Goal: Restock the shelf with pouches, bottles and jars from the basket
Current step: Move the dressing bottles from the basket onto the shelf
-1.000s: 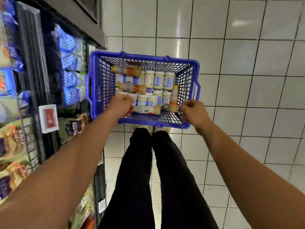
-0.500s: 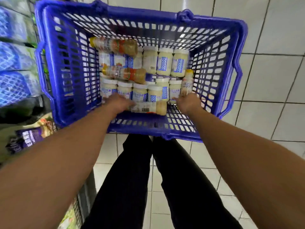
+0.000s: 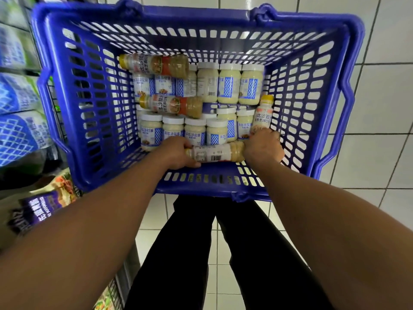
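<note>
Shelf: The shelf [image 3: 127,274] is standing on your far left, right beside the basket.
Blue pouches: The blue pouches [image 3: 17,133] are sitting in rows on the shelf. They are looking blurry.
Purple pouch: A purple pouch [image 3: 42,206] is lying lower down on the shelf, just above your left arm.
Basket: The blue basket [image 3: 201,16] is sitting in front of your legs, and both your arms are reaching into it.
Top bottle: The top bottle [image 3: 154,63] is lying on its side over the back left jars. Its yellow cap is pointing left.
Middle bottle: The middle bottle [image 3: 172,105] is lying on its side across more jars, cap pointing left too.
Left hand: Your left hand [image 3: 176,153] is curling its fingers round the thin end of the near bottle.
Near bottle: The near bottle [image 3: 214,153] is lying on its side by the near wall of the basket, between your two hands. Its barcode is facing up.
Jars: The jars [image 3: 230,86] with white lids are standing in a back row and a front row. The front row is standing just behind the near bottle.
Right hand: Your right hand [image 3: 263,146] is curling its fingers round the bottom of the right bottle. It is also touching the fat end of the near bottle.
Right bottle: The right bottle [image 3: 262,115] is standing up and leaning a little, next to the front jars, by the right wall of the basket.
Floor: The floor [image 3: 380,108] is showing white tiles to the right of the basket.
</note>
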`<state>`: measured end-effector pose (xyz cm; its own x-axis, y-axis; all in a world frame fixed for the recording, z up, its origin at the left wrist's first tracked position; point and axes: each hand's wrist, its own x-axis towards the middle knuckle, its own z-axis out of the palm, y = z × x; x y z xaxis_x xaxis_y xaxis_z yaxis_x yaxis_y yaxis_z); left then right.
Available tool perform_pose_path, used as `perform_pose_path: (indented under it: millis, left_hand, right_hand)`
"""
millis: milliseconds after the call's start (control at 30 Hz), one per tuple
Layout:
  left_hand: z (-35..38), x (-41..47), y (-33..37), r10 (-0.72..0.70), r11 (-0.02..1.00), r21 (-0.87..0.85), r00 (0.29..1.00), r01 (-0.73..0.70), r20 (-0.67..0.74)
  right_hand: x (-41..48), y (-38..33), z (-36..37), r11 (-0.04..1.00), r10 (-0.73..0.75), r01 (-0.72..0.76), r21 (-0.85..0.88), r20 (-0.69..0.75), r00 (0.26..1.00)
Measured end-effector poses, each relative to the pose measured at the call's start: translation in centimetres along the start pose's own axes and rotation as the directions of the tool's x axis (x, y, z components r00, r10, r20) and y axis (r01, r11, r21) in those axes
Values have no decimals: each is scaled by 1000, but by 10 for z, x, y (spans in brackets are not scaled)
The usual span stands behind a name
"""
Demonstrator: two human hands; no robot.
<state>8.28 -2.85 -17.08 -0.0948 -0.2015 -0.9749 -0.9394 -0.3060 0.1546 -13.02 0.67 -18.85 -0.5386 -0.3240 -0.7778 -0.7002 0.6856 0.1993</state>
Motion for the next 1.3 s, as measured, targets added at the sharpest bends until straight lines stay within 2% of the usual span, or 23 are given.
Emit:
perform_pose_path:
  millis: [67,133,233,333,433,500,633,767,833,867,967,1000,1167,1300]
  left_hand:
    - [-1,-2,-5,30,997,-66,1000,-30,-6]
    - [-1,-6,-12,40,976,-214,998,-48,-44]
    - [5,-8,-20,29,869,-489,994,-76,-104]
    - [11,-5,-14,20,741,-661,988,-120,-156]
    - [17,-2,-1,4,472,-876,995,-93,-104]
    - [19,0,9,31,288,-955,998,-65,-59]
    - [19,-4,28,110,-29,-998,993,-46,-49]
    - [13,-18,53,155,-240,-970,984,-49,-88]
    - [9,-29,68,170,-238,-969,979,-69,-112]
    - [8,-35,75,192,-178,-980,974,-88,-123]
    - [8,-60,90,273,109,-981,954,-159,-124]
    - [8,-70,92,294,152,-973,948,-175,-124]
    - [-5,-122,90,305,120,-972,939,-204,-159]
    - [-13,-175,79,215,268,-937,962,-226,-170]
  right_hand:
    - [0,0,1,1000,9,-9,14,-9,1000]
    - [-1,0,1,999,13,-13,42,-3,1000]
    - [2,5,0,976,15,-28,215,60,998]
    - [3,14,-4,919,-7,-40,391,118,993]
    - [6,20,-8,864,-19,-53,500,138,990]
    - [7,22,-10,828,-23,-75,556,168,986]
    - [2,26,-14,745,-39,-124,655,228,973]
    - [-15,28,-19,592,-77,-162,790,256,964]
    - [-28,30,-25,557,-78,-151,817,233,969]
    - [-35,31,-29,550,-81,-145,822,226,971]
    - [-64,33,-47,511,-127,-115,852,207,970]
    - [-74,34,-53,500,-148,-101,860,199,969]
    - [-127,48,-90,434,-264,-102,895,234,936]
    - [-175,63,-126,378,-351,-194,905,335,875]
